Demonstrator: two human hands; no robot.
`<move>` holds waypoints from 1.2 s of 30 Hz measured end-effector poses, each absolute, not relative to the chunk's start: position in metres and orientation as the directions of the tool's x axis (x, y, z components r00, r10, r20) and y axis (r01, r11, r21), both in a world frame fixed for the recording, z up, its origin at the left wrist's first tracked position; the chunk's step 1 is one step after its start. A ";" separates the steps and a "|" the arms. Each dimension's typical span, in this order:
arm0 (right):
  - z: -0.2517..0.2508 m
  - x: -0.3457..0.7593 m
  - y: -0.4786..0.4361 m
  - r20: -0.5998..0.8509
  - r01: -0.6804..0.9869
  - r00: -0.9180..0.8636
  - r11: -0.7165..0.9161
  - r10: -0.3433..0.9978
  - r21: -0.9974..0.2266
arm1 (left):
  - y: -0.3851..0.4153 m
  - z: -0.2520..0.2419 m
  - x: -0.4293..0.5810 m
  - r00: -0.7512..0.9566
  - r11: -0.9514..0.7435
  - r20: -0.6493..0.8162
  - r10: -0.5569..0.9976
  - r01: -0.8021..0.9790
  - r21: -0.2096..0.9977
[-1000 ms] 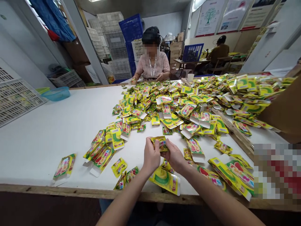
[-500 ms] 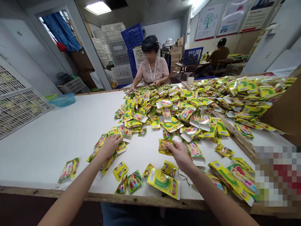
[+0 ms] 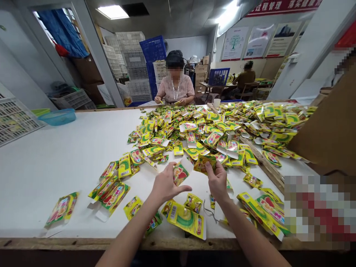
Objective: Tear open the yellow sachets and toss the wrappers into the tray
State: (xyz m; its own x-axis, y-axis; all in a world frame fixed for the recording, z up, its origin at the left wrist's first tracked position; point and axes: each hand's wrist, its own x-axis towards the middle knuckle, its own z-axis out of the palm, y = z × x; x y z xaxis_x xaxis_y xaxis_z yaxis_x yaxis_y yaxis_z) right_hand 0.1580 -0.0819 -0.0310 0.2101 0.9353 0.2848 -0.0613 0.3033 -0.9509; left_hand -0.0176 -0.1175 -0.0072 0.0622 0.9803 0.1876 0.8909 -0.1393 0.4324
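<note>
My left hand [image 3: 166,184] is raised over the table with a small yellow-green box [image 3: 180,174] in it. The box tilts up to the right with its white flap open; the fingers lie along its left side and the thumb sticks out below. Just to the right, my right hand [image 3: 217,179] pinches a shiny yellow sachet [image 3: 204,164] between thumb and fingers, close to the box's open end. Near the front edge lie another box [image 3: 186,219] and a small yellow sachet [image 3: 193,203]. A group of boxes [image 3: 115,194] rests left of my left hand.
A large heap of boxes and sachets [image 3: 191,128] covers the table's middle and far right, crossed by a wooden strip [image 3: 263,163]. A cardboard box [image 3: 328,129] stands at right. Blue basin [image 3: 58,117] sits far left. A co-worker [image 3: 175,83] sits opposite, handling small packets.
My left hand has moved right from the boxes at left, now with a box in it. My right hand has lifted the sachet slightly toward it. The camera view has shifted.
</note>
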 end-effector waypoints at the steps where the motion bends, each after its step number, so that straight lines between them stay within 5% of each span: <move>1: -0.031 0.158 -0.084 0.340 -0.013 0.206 0.350 0.918 -0.937 | -0.119 -0.011 -0.010 0.070 -0.150 0.196 0.978 0.893 0.425; 9: -0.028 0.156 -0.093 0.619 0.487 -0.067 0.567 0.782 -0.664 | -0.123 -0.035 -0.010 0.041 -0.137 0.237 0.971 0.906 0.401; 15: -0.027 0.148 -0.100 0.643 0.426 -0.203 0.658 0.739 -0.621 | -0.122 -0.038 -0.015 0.033 -0.100 0.193 0.981 0.933 0.345; 23: -0.029 0.158 -0.090 0.285 0.407 -0.226 0.356 0.932 -0.841 | -0.125 -0.045 -0.014 0.132 -0.216 0.205 0.970 0.855 0.471; 31: -0.027 0.145 -0.100 0.401 0.434 -0.131 0.416 0.907 -0.799 | -0.128 -0.037 -0.004 0.112 -0.126 0.078 0.991 0.969 0.212; 36: -0.022 0.151 -0.097 0.355 0.472 -0.268 0.444 0.895 -0.761 | -0.130 -0.038 -0.004 0.091 -0.109 0.112 0.989 0.980 0.169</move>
